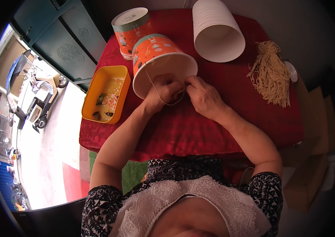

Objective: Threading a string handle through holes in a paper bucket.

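Head view: both hands meet at the lower rim of an orange paper bucket [157, 59] that lies on its side on the red-covered counter [230, 122], its white open mouth facing the person. The left hand [166, 89] has its grip pressed together on a thin beige string [154, 89], which runs from the bucket's rim and loops beneath the fingers. The right hand [203, 96], touching the left, pinches the same string at the rim, fingertips closed. Just beyond the left grip stands a stack of matching orange buckets [130, 27]. To the left of it sits a yellow tray [96, 87] with small bits inside. Beyond the right grip lies a stack of white buckets [217, 29]; well to its right, a bundle of beige strings [271, 75].
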`<state>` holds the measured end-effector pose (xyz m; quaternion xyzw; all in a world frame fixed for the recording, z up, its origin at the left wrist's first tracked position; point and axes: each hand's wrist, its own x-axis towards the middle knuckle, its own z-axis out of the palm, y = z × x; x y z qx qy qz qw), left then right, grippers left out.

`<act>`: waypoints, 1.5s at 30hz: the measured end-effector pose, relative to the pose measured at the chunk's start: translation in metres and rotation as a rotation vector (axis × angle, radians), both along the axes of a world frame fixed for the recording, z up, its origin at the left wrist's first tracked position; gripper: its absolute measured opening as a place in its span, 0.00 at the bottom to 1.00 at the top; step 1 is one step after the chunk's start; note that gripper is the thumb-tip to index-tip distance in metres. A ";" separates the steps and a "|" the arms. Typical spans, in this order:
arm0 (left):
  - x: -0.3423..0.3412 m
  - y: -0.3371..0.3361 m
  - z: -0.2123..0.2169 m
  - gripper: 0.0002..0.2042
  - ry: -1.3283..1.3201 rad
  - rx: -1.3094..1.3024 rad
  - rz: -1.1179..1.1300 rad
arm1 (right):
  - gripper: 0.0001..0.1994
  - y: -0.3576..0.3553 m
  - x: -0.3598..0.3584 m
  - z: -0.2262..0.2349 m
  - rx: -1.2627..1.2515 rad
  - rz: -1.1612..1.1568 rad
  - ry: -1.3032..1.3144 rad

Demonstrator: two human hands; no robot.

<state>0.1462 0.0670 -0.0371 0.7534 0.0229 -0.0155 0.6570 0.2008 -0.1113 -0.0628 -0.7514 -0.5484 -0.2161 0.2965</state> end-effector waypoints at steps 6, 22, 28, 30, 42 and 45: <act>0.007 -0.004 -0.012 0.11 -0.152 0.263 0.065 | 0.03 0.001 0.001 -0.002 -0.008 -0.024 -0.018; 0.006 -0.014 -0.031 0.06 -0.462 0.622 0.035 | 0.04 0.007 -0.009 -0.003 0.108 -0.186 0.096; 0.005 -0.018 -0.035 0.05 -0.476 0.712 0.087 | 0.04 0.008 -0.003 -0.007 0.188 -0.133 0.190; 0.006 -0.018 -0.034 0.05 -0.462 0.727 0.101 | 0.03 0.006 -0.002 -0.005 0.213 -0.112 0.219; 0.001 -0.019 -0.029 0.04 -0.494 0.699 0.062 | 0.08 0.003 -0.009 0.006 0.307 -0.204 0.750; -0.001 -0.022 -0.026 0.04 -0.508 0.681 0.014 | 0.09 0.004 -0.006 0.001 0.335 -0.196 0.714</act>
